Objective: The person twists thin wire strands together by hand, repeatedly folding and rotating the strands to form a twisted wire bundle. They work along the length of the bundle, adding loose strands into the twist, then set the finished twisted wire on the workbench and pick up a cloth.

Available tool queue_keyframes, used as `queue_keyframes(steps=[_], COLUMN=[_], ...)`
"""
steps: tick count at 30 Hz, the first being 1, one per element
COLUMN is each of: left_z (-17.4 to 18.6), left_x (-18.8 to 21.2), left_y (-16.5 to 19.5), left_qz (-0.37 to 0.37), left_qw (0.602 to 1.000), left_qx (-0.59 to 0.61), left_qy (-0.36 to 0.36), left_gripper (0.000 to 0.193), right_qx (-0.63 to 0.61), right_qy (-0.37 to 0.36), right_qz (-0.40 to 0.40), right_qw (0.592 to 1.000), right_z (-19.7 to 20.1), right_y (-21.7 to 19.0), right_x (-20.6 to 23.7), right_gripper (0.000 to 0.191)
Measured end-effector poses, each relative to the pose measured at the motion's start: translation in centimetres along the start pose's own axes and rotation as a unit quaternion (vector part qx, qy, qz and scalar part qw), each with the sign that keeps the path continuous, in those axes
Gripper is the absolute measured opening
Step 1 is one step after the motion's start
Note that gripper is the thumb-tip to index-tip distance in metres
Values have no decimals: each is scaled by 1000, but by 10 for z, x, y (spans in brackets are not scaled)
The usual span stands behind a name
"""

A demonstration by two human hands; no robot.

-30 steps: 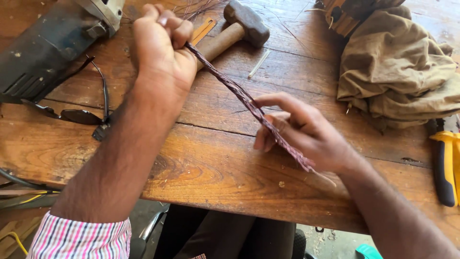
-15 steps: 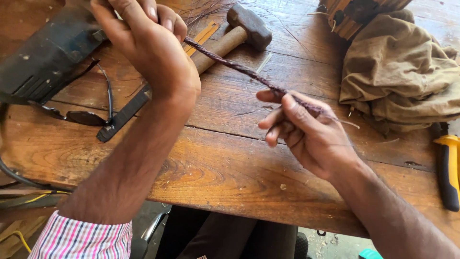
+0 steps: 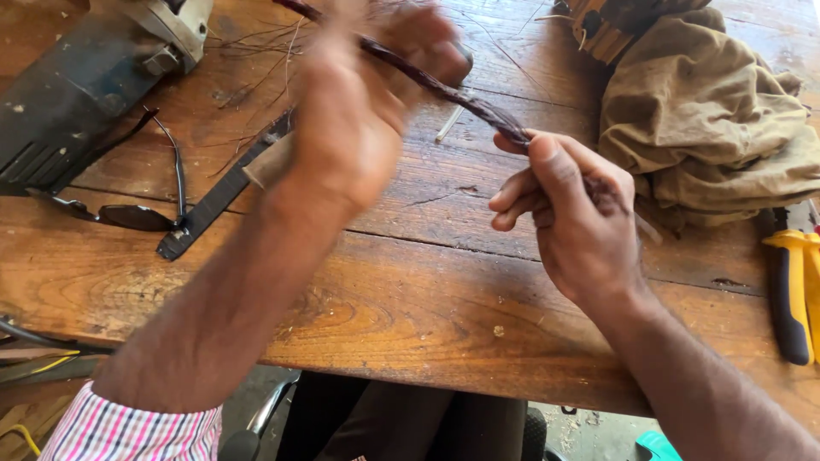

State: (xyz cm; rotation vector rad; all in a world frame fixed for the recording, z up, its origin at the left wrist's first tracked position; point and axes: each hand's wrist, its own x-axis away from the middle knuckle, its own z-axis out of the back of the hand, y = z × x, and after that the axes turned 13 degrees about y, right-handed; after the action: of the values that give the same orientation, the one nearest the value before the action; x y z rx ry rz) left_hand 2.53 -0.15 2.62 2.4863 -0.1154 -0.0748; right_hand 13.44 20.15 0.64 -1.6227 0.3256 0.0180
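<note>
Cable (image 3: 444, 90), dark and twisted, spans above the table (image 3: 410, 290) between both hands. Right hand (image 3: 581, 213) pinches its lower end; left hand (image 3: 359, 119), blurred, seems closed on the upper part. It looks light and bendy, best gripped near the ends.

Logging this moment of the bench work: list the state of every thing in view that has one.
twisted dark cord: taut, held in both hands
left hand: raised, blurred, gripping the cord
right hand: closed on the cord
dark glasses: unfolded, on the wooden table
yellow-handled pliers: lying untouched
olive cloth: crumpled
</note>
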Motion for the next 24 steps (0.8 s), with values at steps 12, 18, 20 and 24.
queue_keyframes(steps=[12,18,20,24], left_z=[9,13,12,11], left_x=[10,9,9,8], left_y=[-29,-33,-33,-26], left_qz=[88,175,166,81], left_qw=[958,971,975,987], left_qx=[-257,-147,-134,-132], left_qy=[-87,-68,-67,-38], left_gripper=[44,39,39,41], right_qx=[231,66,64,108], right_qy=[-27,-64,-63,-17], right_qz=[225,33,26,122], right_qw=[946,995,996,986], right_z=[2,7,10,21], right_y=[-7,-15,-14,1], right_x=[-4,-10,-10,-12], right_gripper=[30,42,48,63])
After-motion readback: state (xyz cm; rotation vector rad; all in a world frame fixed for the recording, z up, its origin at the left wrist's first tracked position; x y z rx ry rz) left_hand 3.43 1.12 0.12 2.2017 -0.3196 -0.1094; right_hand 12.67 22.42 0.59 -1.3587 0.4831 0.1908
